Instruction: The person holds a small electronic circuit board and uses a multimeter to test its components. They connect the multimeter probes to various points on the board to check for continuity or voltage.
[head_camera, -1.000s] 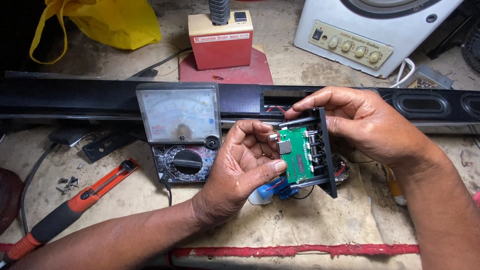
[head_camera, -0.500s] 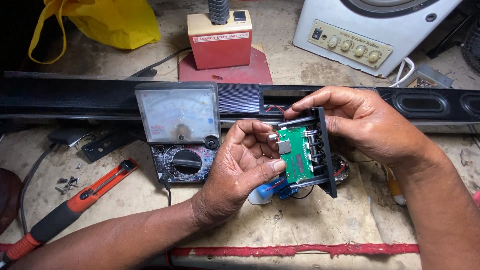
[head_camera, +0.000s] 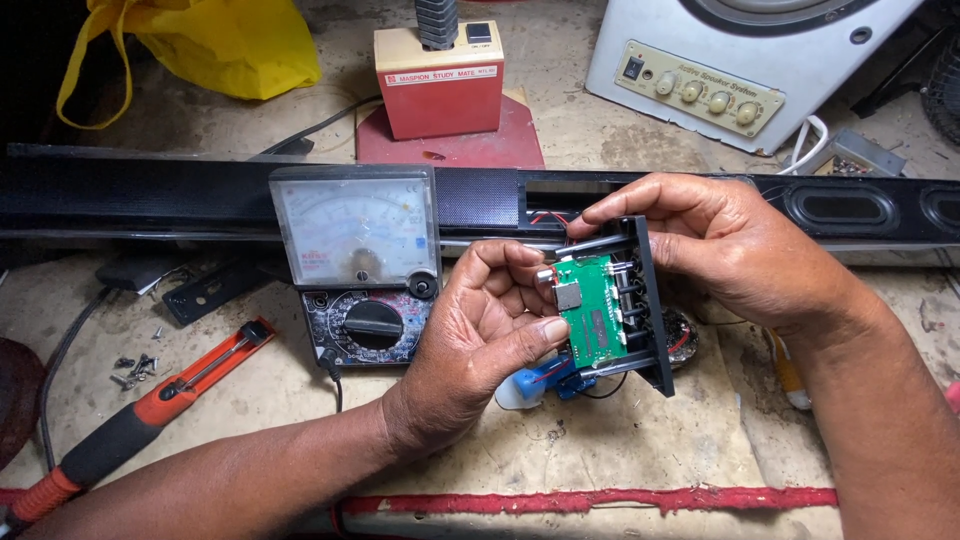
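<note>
Cluttered, stained workbench (head_camera: 620, 460), repair junk everywhere. Both hands meet mid-bench on a small green circuit board (head_camera: 592, 312) fixed to a black faceplate (head_camera: 652, 310), held on edge, long axis running near-to-far, board face turned toward the left hand (head_camera: 480, 340). Left thumb and fingertips closed on the board's near and left edges. Right hand (head_camera: 730, 260) wraps the faceplate from the far right side, fingers closed over its top end. Module sits just in front of the open slot in the long black speaker bar (head_camera: 200, 195), red wires trailing. Analog multimeter (head_camera: 358, 262) just left of the left hand. Orange-handled tool (head_camera: 150, 405) well apart, far left. Yellow bag (head_camera: 215, 40), red-and-cream box (head_camera: 440, 85), grey speaker unit (head_camera: 740, 60) along the back.
</note>
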